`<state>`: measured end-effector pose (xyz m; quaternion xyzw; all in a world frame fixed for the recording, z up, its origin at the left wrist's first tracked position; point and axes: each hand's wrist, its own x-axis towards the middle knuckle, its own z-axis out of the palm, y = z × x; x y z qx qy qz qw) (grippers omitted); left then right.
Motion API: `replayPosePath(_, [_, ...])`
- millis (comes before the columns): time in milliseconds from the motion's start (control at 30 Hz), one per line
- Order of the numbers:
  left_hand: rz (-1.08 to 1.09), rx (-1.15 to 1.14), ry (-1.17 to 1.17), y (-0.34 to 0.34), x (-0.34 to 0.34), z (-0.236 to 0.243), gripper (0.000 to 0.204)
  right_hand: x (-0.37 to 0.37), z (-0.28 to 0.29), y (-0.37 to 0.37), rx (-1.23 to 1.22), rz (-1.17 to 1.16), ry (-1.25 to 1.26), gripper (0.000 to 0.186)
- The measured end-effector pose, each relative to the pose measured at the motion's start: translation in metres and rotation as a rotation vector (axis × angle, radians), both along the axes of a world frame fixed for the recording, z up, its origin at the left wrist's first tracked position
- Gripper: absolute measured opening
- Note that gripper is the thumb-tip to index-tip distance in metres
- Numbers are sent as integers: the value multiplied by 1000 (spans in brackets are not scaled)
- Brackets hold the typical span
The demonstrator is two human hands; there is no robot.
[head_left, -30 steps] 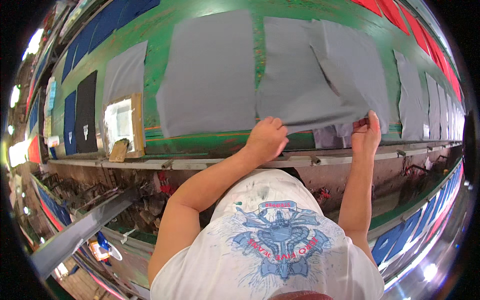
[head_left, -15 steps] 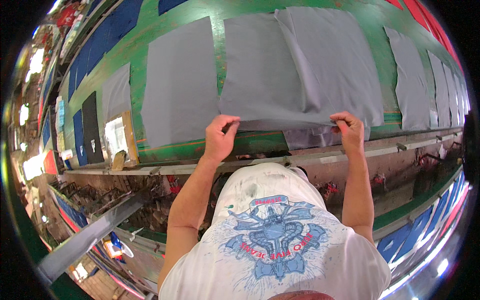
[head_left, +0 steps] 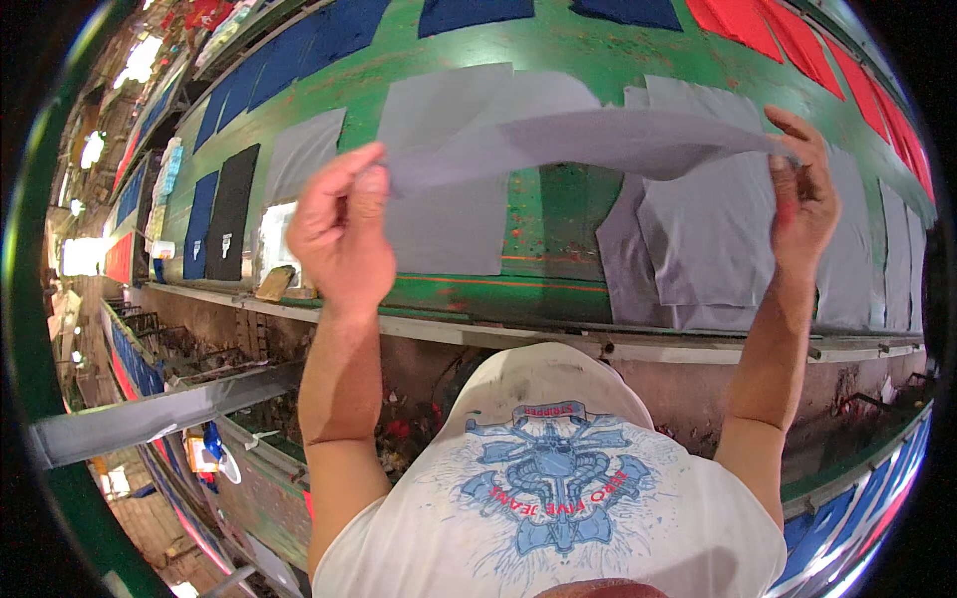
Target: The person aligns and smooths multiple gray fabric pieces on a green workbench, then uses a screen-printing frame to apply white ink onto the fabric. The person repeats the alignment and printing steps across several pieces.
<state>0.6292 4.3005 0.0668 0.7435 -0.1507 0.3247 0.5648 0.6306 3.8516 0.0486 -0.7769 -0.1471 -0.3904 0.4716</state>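
Note:
A grey fabric panel (head_left: 588, 140) is stretched in the air above the green table, its near edge spanning from hand to hand. My left hand (head_left: 344, 234) pinches one corner between thumb and fingers. At the other corner my right hand (head_left: 805, 194) grips the cloth, its index finger raised. Under the lifted panel, a flat grey panel (head_left: 444, 234) lies on the left. Overlapping grey pieces (head_left: 703, 249) lie on the right, near the table's front edge. The raised cloth hides part of the table and of these pieces.
The long green table (head_left: 558, 234) has a metal rail (head_left: 478, 334) along its near side. At left stand a framed screen (head_left: 276, 239), a black panel (head_left: 232, 214) and a blue panel (head_left: 200, 224). Red panels (head_left: 738, 28) and navy panels (head_left: 477, 15) lie at the far side.
Both hands have risen and spread apart, lifting the grey panel off the table. The view has shifted, so more of the far side shows.

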Motion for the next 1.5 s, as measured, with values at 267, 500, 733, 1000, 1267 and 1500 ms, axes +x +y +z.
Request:
replayPosePath(267, [-133, -403, -77, 102, 32, 94, 23, 24, 93, 90, 344, 213, 73, 19])
replayPosePath(500, [-218, -80, 349, 210, 108, 93, 20, 92, 121, 169, -202, 86, 396, 22])
replayPosePath(733, [-146, 135, 519, 234, 210, 61, 21, 186, 73, 226, -104, -12, 585, 26])
replayPosePath(1000, [-228, -231, 78, 251, 149, 59, 28, 113, 95, 257, -64, -217, 83, 31])
replayPosePath(1267, [-240, -521, 488, 269, 72, -99, 25, 31, -70, 294, 229, -8, 670, 29])
replayPosePath(1500, [6, -11, 964, 272, 32, -220, 22, -12, -184, 315, 492, -68, 1088, 30])
